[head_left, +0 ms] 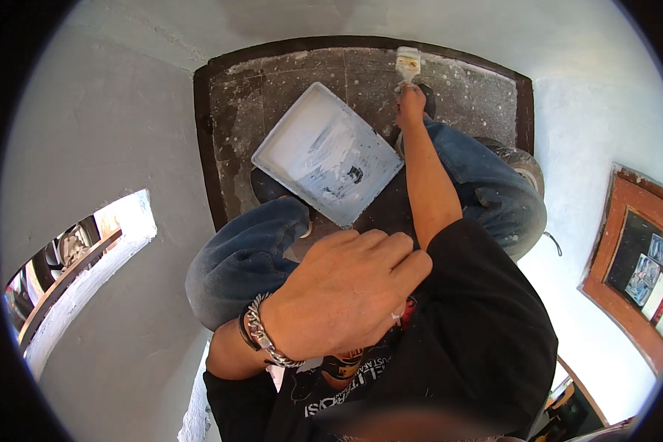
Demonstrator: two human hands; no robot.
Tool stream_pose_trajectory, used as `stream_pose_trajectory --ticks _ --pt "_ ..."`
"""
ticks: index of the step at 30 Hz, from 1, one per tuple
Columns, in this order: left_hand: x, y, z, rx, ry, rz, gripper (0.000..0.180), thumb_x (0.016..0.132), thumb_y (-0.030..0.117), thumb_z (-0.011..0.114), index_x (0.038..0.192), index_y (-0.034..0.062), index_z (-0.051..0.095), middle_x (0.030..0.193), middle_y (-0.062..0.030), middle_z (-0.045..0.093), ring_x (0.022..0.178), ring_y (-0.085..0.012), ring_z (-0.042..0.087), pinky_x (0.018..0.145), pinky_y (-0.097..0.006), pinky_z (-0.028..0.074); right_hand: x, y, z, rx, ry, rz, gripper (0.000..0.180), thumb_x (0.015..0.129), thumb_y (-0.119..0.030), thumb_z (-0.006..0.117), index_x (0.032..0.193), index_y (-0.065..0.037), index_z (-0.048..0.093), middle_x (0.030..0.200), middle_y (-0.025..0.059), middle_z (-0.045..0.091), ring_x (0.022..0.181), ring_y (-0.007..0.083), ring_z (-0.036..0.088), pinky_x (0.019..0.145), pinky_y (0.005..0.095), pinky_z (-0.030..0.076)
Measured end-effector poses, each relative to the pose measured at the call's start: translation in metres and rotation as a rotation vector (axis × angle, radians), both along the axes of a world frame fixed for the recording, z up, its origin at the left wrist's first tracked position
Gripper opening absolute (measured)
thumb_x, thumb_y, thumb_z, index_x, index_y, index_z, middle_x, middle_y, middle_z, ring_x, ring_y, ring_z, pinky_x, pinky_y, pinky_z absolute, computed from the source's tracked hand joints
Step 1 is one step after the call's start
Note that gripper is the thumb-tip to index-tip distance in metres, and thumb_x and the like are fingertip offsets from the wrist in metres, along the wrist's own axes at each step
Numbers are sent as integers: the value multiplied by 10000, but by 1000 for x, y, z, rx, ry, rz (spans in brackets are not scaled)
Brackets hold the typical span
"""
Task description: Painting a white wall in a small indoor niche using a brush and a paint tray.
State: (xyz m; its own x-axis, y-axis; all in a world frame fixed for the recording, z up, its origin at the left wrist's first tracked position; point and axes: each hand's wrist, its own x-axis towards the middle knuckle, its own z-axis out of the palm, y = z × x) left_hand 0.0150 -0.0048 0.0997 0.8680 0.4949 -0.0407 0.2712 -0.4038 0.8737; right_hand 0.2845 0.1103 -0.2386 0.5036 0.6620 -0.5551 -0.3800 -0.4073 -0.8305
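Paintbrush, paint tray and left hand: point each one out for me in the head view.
paintbrush [407,62]: head view, on the pale bristle end above the right hand [410,103].
paint tray [302,136]: head view, on its bare upper-left floor.
left hand [346,291]: head view, on the back of the hand.

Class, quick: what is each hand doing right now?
Left hand: loosely curled against the black shirt, holding nothing visible.
Right hand: grip closed on the paintbrush.

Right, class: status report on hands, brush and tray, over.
Right hand gripping white-bristled paintbrush at wall base. Left hand raised, holding nothing. Grey rectangular paint tray between knees.
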Motion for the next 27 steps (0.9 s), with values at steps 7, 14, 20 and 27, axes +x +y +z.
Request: stream_pose_trajectory --ticks 7,14,20,27 --pt "4 -2 -9 151 42 79 188 710 109 601 868 47 520 761 -52 494 707 -198 536 605 -316 421 6 33 -5 50 -50 11 158 869 -141 513 983 -35 484 696 65 465 491 144 446 414 288 337" --pt "1 0 -3 78 161 -8 394 644 106 661 1014 52 535 891 -76 539 825 -237 553 698 -330 433 -5 46 8 25 14 21 179 872 -129 507 1013 -23 474 729 65 469 490 141 424 423 285 340" --pt "-2 -4 -1 85 116 -8 396 648 120 660 1015 51 529 892 -73 530 815 -232 545 695 -328 430 -53 44 31 121 -29 178 166 876 -175 536 960 -34 510 721 39 475 491 124 433 426 274 361" --pt "-4 -2 -1 101 148 20 405 652 128 662 1026 55 525 897 -69 528 818 -226 545 693 -322 427 -51 17 18 110 27 94 145 871 -171 521 933 -40 515 659 23 466 454 125 426 398 270 346"
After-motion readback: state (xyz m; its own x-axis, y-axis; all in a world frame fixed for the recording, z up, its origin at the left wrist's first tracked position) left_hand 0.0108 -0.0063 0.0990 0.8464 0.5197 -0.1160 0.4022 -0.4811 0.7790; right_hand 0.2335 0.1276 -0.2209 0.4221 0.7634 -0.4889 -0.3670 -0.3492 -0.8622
